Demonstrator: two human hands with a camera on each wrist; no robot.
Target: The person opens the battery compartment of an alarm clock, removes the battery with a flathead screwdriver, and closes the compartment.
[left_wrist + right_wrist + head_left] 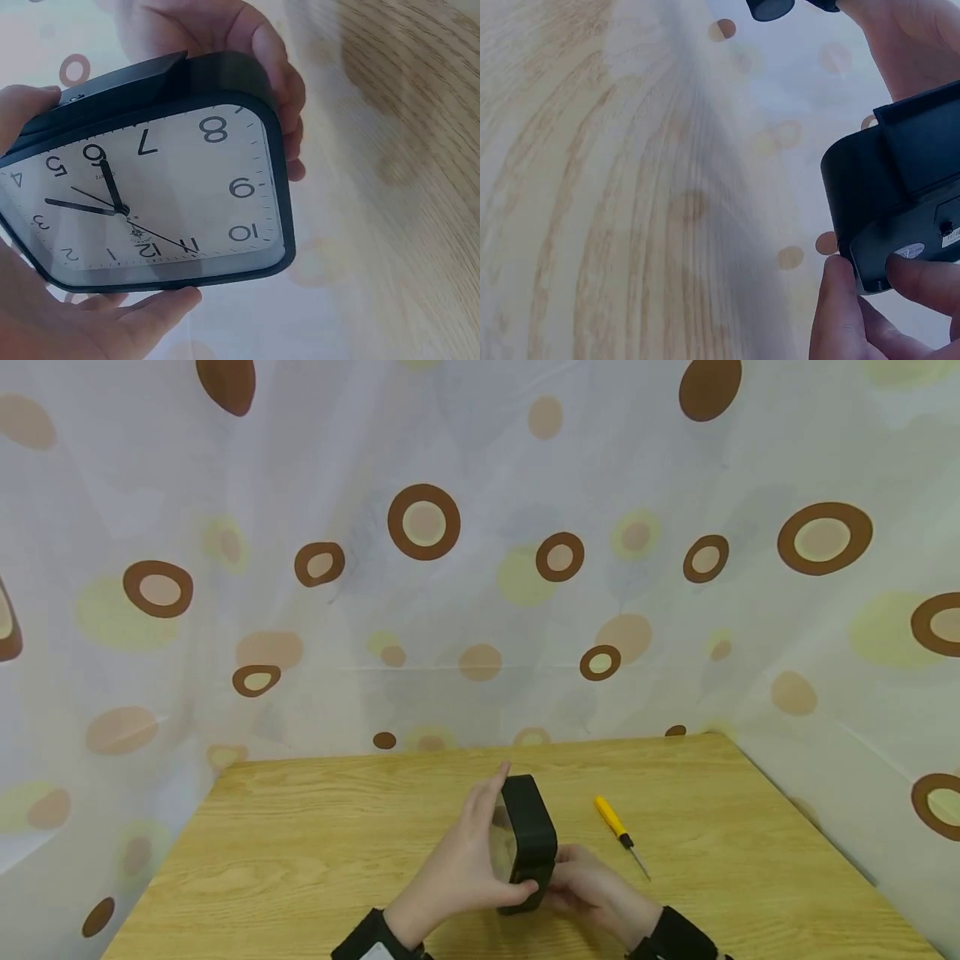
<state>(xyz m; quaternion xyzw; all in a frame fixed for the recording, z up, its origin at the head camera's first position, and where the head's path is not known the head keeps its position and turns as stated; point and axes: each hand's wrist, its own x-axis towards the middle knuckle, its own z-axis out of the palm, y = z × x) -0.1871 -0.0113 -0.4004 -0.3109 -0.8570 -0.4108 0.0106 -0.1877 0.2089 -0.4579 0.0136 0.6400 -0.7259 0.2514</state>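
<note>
A black alarm clock (534, 827) with a white dial (187, 165) stands on its edge between my two hands above the table. My left hand (467, 862) grips it, thumb along one side and fingers spread along the opposite one. In the left wrist view the dial's numerals appear upside down. My right hand (594, 891) holds the clock by a corner. The right wrist view shows its thumb (922, 283) on the black back, near a small oval sticker (910, 250), and another finger against the edge.
A yellow-handled screwdriver (613, 821) lies on the wooden table (315, 835), to the right of the clock, its shaft pointing toward the front right. Behind and beside the table hangs a pale sheet (480, 610) with brown and yellow rings and spots.
</note>
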